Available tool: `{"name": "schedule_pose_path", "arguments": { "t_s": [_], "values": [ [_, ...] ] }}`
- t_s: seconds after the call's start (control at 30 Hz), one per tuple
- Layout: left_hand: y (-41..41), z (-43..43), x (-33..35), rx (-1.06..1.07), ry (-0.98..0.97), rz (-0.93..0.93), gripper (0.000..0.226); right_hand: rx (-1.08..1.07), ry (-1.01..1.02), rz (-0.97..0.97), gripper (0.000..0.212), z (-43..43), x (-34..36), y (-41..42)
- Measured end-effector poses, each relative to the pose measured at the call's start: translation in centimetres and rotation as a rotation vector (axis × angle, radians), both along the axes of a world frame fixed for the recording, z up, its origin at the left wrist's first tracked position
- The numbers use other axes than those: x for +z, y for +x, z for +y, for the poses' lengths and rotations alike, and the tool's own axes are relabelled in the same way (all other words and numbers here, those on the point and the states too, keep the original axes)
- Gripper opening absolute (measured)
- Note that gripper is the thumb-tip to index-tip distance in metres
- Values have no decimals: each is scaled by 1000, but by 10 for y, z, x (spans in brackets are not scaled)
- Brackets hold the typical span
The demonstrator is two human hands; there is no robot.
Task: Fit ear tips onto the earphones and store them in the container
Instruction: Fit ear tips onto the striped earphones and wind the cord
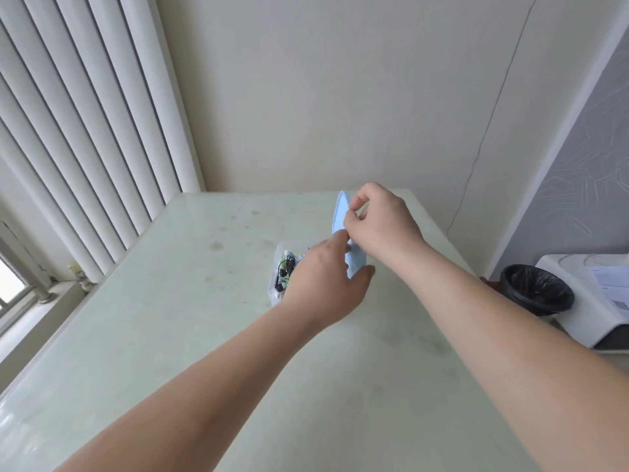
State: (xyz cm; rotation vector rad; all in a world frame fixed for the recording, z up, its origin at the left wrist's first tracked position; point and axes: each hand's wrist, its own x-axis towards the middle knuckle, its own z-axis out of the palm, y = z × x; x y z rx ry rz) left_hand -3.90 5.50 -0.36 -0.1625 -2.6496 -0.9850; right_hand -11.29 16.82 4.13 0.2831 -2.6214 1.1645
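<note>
A clear plastic container (279,258) sits on the pale table (170,301) and holds black earphones (285,270) with tangled cables. A light blue lid (340,212) stands tilted on edge just right of the container. My right hand (381,226) pinches the lid's upper edge. My left hand (326,287) reaches over the container and holds the lid's lower part between fingers and thumb. The container's right side is hidden behind my left hand. No separate ear tips can be made out.
A white radiator (85,148) stands along the left wall. A black-lined waste bin (537,294) and a white printer (599,301) with papers sit right of the table. A thin cable (490,131) runs down the back wall.
</note>
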Motion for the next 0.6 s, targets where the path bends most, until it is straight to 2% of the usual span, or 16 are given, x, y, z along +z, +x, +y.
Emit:
{"name": "schedule_pose_path", "arguments": {
  "t_s": [0.03,0.1,0.2,0.3,0.37,0.43,0.47,0.57,0.6],
  "values": [
    [-2,-6,0,48,54,-10,32,54,-62,6,9,-5,0,2],
    [-4,-25,2,140,264,-49,44,110,-185,-19,16,-11,-11,1],
    [4,-47,1,262,662,-194,63,30,-102,-110,44,-14,-40,-4],
    [11,-63,-11,298,778,-281,71,-3,-99,-286,58,-23,-66,-9],
    [14,-69,-18,305,835,-295,70,-6,-149,-333,45,-31,-77,-12],
    [17,-75,-21,308,854,-287,57,0,-184,-359,26,-37,-85,-16],
    [17,-78,-22,316,808,-272,44,3,-191,-363,26,-40,-87,-19],
    [12,-91,-30,357,519,-229,25,30,-218,-382,13,-46,-94,-25],
    [10,-94,-32,354,458,-251,21,33,-241,-392,20,-47,-97,-26]
  ]
}}
